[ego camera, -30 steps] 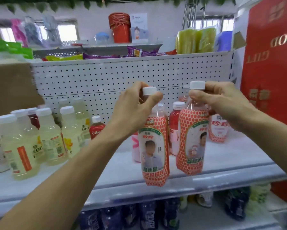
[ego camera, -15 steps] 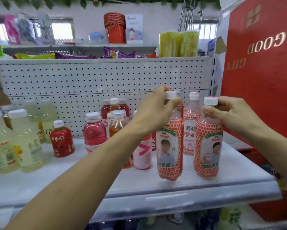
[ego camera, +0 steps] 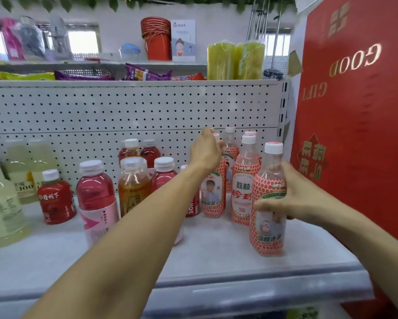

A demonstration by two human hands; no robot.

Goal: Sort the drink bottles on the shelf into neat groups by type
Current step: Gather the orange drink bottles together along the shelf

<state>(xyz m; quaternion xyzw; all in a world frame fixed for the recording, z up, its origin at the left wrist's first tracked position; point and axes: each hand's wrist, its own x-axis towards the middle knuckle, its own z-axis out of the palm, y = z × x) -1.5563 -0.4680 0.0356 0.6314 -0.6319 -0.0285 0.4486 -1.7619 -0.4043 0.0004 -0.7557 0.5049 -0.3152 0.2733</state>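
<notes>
A red gift box point(ego camera: 354, 134) with gold lettering fills the right of the frame. At upper centre stands a stack of red buckets point(ego camera: 156, 39), with yellow-green packs point(ego camera: 236, 61) to its right.

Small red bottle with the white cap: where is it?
In the head view, the small red bottle stands left on the shelf, between pale yellow bottles and a pink bottle.

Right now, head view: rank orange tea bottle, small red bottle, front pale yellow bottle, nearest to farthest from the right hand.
1. orange tea bottle, mid-shelf, nearest the right hand.
2. small red bottle, further left.
3. front pale yellow bottle, far left edge.
</notes>
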